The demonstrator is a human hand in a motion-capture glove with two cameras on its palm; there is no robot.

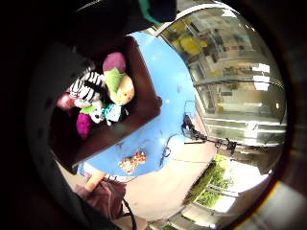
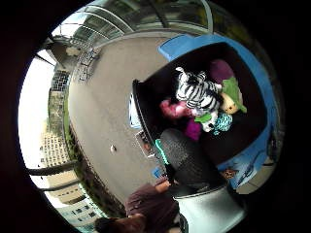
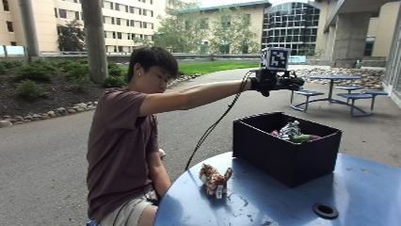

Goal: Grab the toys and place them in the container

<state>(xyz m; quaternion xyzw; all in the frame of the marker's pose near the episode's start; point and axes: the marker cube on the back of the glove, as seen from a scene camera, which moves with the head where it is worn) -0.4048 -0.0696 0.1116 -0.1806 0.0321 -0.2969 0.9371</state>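
Note:
A black container (image 3: pixel 285 150) stands on the round blue table (image 3: pixel 363 188). My gloved right hand (image 3: pixel 279 81) hovers in the air above the container's near-left corner, fingers relaxed and holding nothing. Inside the container lie a zebra plush (image 3: pixel 289 128) (image 1: pixel 86 88) (image 2: pixel 197 92), a doll with a green and purple hat (image 1: pixel 117 81) (image 2: pixel 228 94), a small teal toy (image 1: pixel 113 112) and pink toys (image 2: pixel 172 109). An orange spotted plush (image 3: pixel 213 179) (image 1: pixel 133 162) stands on the table in front of the container, near the seated person. One gloved finger (image 2: pixel 187 162) shows beside the container's rim (image 2: pixel 146 121).
A black-rimmed hole (image 3: pixel 325 210) sits in the tabletop to the right of the orange plush. The table's edge (image 3: pixel 181 197) curves close to the person's lap. Picnic tables (image 3: pixel 338 89) stand far behind on the pavement.

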